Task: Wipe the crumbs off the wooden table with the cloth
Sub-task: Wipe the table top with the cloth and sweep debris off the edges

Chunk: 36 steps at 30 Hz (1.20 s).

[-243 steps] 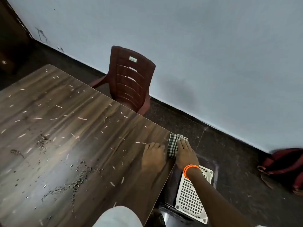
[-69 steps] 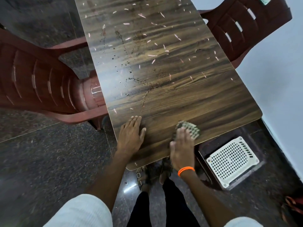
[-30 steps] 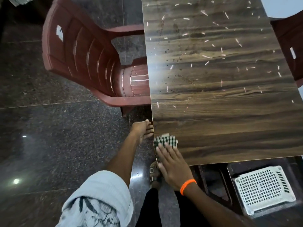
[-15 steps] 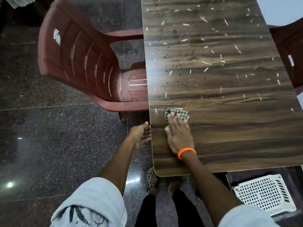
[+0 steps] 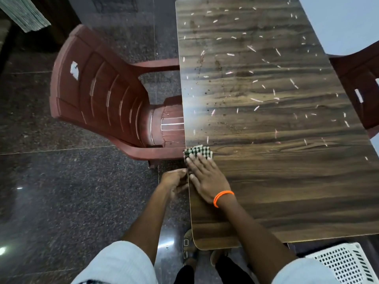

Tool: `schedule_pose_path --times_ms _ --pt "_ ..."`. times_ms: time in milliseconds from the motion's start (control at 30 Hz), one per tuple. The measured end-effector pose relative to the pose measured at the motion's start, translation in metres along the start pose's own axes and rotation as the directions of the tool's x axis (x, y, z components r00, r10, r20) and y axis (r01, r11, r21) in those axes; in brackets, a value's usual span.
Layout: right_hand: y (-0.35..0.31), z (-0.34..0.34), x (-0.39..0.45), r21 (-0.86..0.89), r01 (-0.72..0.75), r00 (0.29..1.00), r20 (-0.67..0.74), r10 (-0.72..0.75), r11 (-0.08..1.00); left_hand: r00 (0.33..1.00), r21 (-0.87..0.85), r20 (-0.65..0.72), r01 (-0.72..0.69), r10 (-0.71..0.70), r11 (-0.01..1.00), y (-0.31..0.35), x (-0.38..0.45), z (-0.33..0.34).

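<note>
Cloth point(image 5: 198, 152), checked green and white, folded into a small pad, lies at the left edge of the tabletop point(image 5: 287, 181), near the front corner; right hand point(image 5: 206, 177) lies flat on it, fingers straight and spread, pressing rather than clutching, which looks meant to keep the whole pad in contact with the wood. Left hand point(image 5: 175, 181) sits just off the tabletop's left edge, level with it, fingers loosely cupped and grasping nothing; judged purpose: to catch whatever the cloth pushes over the side; the hand is somewhat blurred, so finer detail cannot be told.

Crumbs point(image 5: 256, 78), pale slivers and dark specks, are scattered over the far part of the tabletop; the near strip, around and behind the cloth, shows almost none; judged progress: early, most of the surface yet to be wiped.

Orange band point(image 5: 223, 198) circles the right wrist. Red-brown plastic chair point(image 5: 102, 103) is tucked at the left side, seat partly under the edge; second chair point(image 5: 363, 83) at the right; white perforated basket point(image 5: 344, 263) on the floor at lower right.

Writing: none legible; a torn white sticker on the left chair's back carries nothing readable.
</note>
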State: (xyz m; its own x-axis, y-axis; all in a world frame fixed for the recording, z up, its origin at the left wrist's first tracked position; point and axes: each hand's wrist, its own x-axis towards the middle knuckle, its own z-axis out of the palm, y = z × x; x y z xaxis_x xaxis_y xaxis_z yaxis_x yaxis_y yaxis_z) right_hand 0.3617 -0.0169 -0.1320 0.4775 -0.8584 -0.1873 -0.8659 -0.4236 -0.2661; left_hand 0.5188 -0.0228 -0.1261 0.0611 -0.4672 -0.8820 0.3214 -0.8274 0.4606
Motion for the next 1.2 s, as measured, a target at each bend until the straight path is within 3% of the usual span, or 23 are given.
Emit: schedule_pose_path --times_ms 100,200,300,367,500,633,700,800,900,1000,1067,1200 --pt "0.059 -0.014 0.010 -0.004 -0.221 0.973 -0.066 0.220 0.975 1.000 0.013 0.019 0.009 -0.010 1.000 0.006 0.008 0.003" --pt "0.113 -0.024 -0.012 0.056 -0.498 0.859 -0.102 0.502 0.865 1.000 -0.014 0.012 -0.004 0.004 1.000 0.010 0.011 0.006" --pt "0.111 -0.024 -0.032 0.107 -0.576 0.803 -0.112 0.585 0.811 1.000 -0.034 -0.011 -0.024 0.024 0.999 0.015 0.013 0.011" --pt "0.083 -0.017 -0.041 0.107 -0.529 0.835 -0.115 0.539 0.842 0.999 -0.049 -0.024 -0.040 0.039 0.998 0.017 0.013 0.015" --pt "0.018 -0.001 -0.035 0.071 -0.130 0.991 0.001 0.130 0.989 0.998 -0.055 -0.058 -0.040 0.036 0.998 0.018 0.007 0.020" --pt "0.011 -0.012 0.015 0.051 0.092 0.994 0.054 -0.095 0.994 0.992 -0.079 -0.109 -0.066 0.057 0.995 0.023 0.008 0.024" --pt "0.031 -0.020 0.036 0.022 0.089 0.994 0.058 -0.090 0.996 0.991 -0.076 -0.116 -0.071 0.062 0.995 0.025 0.013 0.027" --pt "0.076 -0.034 0.055 0.047 -0.140 0.990 0.014 0.140 0.989 0.996 -0.070 -0.078 -0.047 0.042 0.996 0.032 0.017 0.029" --pt "0.113 -0.040 0.041 0.083 -0.400 0.913 -0.052 0.405 0.913 0.998 -0.058 -0.030 -0.050 0.048 0.997 0.047 0.019 0.027" --pt "0.099 -0.034 0.006 0.121 -0.524 0.841 -0.080 0.534 0.843 0.999 -0.027 0.014 -0.047 0.048 0.999 0.066 0.022 0.029" --pt "0.061 -0.022 -0.007 0.154 -0.490 0.861 -0.072 0.504 0.858 0.999 0.007 0.036 -0.029 0.029 1.000 0.078 0.027 0.028" --pt "-0.002 -0.010 0.027 0.113 -0.188 0.981 -0.036 0.193 0.976 0.997 -0.004 0.072 0.026 -0.026 1.000 0.090 0.036 0.023"
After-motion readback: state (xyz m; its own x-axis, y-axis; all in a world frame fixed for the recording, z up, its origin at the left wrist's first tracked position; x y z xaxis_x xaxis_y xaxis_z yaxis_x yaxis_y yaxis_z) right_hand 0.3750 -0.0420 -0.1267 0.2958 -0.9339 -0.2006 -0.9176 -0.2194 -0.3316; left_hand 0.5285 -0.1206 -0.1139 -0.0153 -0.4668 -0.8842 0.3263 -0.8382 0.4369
